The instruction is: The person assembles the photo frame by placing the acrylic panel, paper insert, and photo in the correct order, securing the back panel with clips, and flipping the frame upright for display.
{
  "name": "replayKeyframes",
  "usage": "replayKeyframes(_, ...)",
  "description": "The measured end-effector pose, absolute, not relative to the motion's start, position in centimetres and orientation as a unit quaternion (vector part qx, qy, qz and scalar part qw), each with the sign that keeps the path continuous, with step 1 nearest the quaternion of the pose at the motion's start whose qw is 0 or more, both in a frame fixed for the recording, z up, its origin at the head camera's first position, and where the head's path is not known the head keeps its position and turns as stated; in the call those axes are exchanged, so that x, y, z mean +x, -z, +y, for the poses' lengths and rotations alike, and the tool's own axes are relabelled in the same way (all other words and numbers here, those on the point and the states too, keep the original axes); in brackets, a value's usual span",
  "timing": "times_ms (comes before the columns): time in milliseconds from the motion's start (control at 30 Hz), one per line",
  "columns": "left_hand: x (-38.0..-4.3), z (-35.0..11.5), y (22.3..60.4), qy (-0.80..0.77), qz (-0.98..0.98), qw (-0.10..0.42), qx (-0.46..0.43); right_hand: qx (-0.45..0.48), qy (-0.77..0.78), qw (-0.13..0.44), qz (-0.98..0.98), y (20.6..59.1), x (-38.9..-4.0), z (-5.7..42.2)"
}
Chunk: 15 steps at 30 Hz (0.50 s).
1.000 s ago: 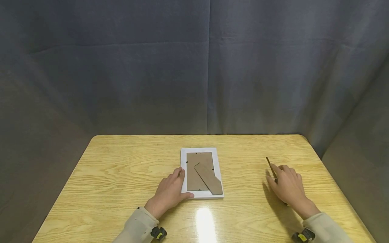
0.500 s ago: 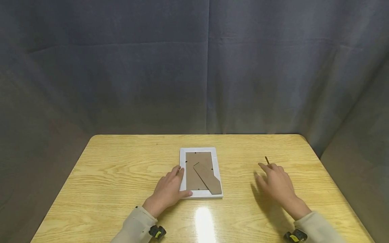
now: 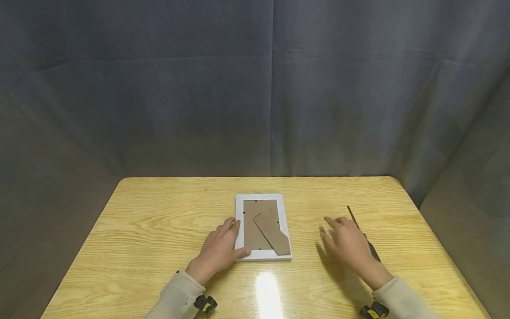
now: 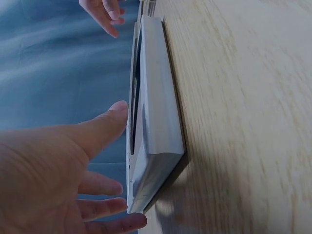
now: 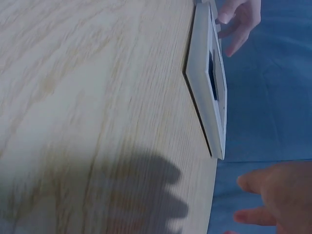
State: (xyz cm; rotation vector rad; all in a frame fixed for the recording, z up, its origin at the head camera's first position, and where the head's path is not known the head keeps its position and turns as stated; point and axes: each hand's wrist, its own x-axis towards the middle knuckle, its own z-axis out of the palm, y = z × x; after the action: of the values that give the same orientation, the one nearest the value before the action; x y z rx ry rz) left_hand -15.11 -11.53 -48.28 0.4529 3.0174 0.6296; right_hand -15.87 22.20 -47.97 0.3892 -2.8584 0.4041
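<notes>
A white picture frame (image 3: 238, 239) lies face down mid-table, its brown backing board (image 3: 255, 232) and folded stand (image 3: 275, 235) uppermost. My left hand (image 3: 217, 250) rests at the frame's near left corner, thumb on the near border and fingers along the left side. In the left wrist view the left hand (image 4: 58, 161) has extended fingers, not curled round the frame. Right of the frame, my right hand (image 3: 350, 246) hovers over the table with fingers spread and nothing in them. Just beyond it lies a slim dark tool (image 3: 373, 251) with a thin shaft, partly hidden by the hand.
The light wooden table (image 3: 159, 212) has rounded far corners. A grey curtain (image 3: 199, 110) hangs behind it and along both sides. Glare shows on the tabletop in front of the frame.
My right hand has moved left, away from the dark tool, which stays on the table and shows more now. The left hand and the picture frame look almost unmoved.
</notes>
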Motion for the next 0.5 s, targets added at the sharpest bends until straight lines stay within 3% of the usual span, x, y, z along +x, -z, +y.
replayKeyframes(500, -15.4, -11.6, 48.3, -0.210, 0.967, -0.023, 0.141, 0.135, -0.160, 0.095, -0.973, 48.5, -15.8, 19.5)
